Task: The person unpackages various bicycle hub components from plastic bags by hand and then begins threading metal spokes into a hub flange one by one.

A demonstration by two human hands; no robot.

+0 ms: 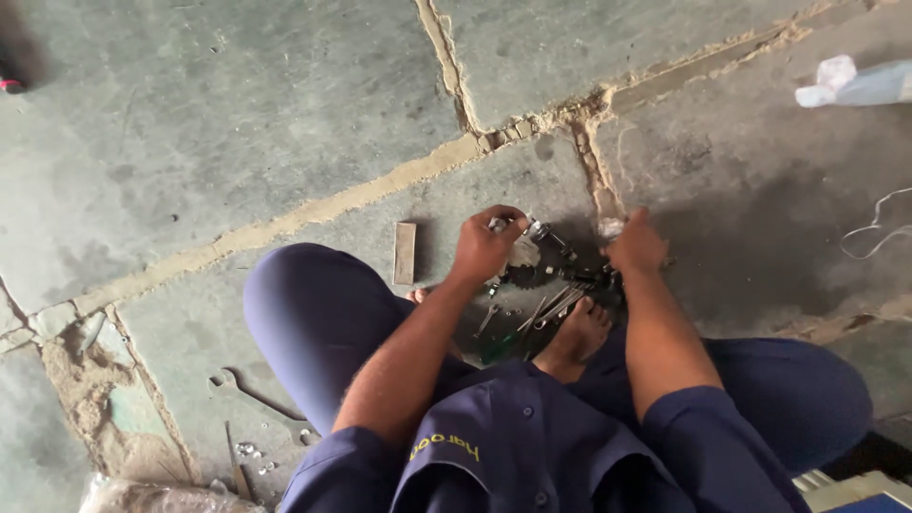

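Gear (521, 275) on stone floor (285, 114) by my foot (577, 334); my left hand (484, 245) closed on small metal part (501, 225) above it, right hand (636, 245) pressing down beside it, steadying; spanners (556, 304) close by

Dark toothed gear assembly (546, 266) on stone floor, small metal part (501, 225) raised

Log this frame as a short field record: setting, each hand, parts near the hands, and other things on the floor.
Setting: person seated on a stone slab floor, bare foot forward
Left hand: left hand grips a small metal part
Right hand: right hand rests on dark mechanical parts
Near hands: toothed gear, loose wrenches
Elsewhere: wooden block, large spanner, white wire
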